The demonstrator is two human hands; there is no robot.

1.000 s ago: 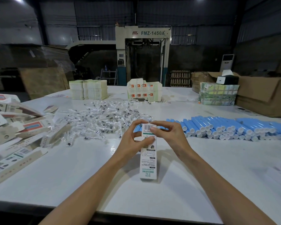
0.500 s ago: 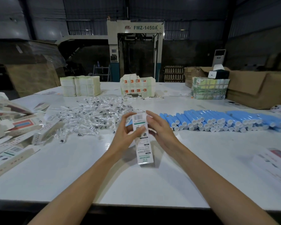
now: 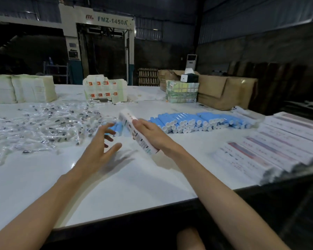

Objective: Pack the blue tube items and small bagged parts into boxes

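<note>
Carton tilts in the right hand, gripped round its middle; left hand hovers spread and empty beside the bagged parts; blue tubes lie rowed on the table beyond; thin card looks light, crushable; best held mid-length by its edges.

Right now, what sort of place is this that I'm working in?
Most likely a factory or warehouse packing floor: a large machine marked FMZ-1450A stands behind the white table, which holds rows of blue tubes, a heap of small bagged parts and stacks of printed cartons.
</note>
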